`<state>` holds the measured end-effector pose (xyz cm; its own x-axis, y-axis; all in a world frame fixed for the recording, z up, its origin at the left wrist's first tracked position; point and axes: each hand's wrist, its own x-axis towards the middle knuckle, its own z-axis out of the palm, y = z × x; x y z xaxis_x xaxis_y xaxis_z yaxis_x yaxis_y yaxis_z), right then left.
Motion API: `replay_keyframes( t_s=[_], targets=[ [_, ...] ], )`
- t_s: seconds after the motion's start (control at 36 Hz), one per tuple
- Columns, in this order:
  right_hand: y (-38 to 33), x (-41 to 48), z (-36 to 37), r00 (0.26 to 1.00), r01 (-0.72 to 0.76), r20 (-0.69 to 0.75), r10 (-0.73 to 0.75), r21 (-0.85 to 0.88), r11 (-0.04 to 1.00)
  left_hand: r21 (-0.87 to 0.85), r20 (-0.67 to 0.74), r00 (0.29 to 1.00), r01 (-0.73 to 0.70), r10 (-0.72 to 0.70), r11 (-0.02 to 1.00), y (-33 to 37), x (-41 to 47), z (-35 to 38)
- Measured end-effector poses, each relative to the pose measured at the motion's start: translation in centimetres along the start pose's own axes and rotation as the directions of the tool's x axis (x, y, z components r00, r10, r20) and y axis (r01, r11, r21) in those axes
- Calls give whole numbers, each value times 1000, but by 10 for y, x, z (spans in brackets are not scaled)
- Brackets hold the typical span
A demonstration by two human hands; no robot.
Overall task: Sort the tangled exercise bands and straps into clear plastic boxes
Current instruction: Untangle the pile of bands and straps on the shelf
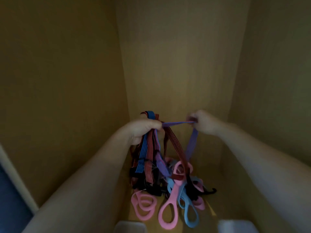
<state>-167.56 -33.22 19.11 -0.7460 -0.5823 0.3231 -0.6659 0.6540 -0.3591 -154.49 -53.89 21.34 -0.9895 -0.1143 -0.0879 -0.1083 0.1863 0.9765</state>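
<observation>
Left grip (144,130), right grip (204,122) hold purple strap (176,123) between.

Two hands (144,130) (204,122), two boxes (130,227) (235,226), one strap tangle (149,167).

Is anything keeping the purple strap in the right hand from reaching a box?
Yes. The purple strap runs from the right hand into the bundle of straps that the left hand grips, and its other end drops into the pile of bands before the boxes.
</observation>
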Motion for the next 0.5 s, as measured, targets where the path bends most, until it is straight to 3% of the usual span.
replay_keyframes(
  t_s=[0.11, 0.22, 0.33, 0.42, 0.5],
  targets=[
    [36, -5, 11, 986, -154, -73, 151, -37, 987, -155, -205, 974, -126, 93, 980, 3, 6, -7],
    [51, -2, 6, 965, -191, -178, 190, 12, 982, -206, -286, 953, -164, 101, 965, 2, 4, -10],
    [27, 14, -33, 918, -94, -383, 107, 51, 994, -151, -336, 932, -197, 137, 969, 2, 4, -6],
    [-6, 26, -79, 855, -16, -519, -2, -31, 999, -191, -339, 931, -208, 135, 959, 1, 8, -5],
    [-29, 42, -111, 842, 71, -525, -120, -113, 991, -216, -309, 935, -245, 172, 945, 6, 7, -3]
  ],
)
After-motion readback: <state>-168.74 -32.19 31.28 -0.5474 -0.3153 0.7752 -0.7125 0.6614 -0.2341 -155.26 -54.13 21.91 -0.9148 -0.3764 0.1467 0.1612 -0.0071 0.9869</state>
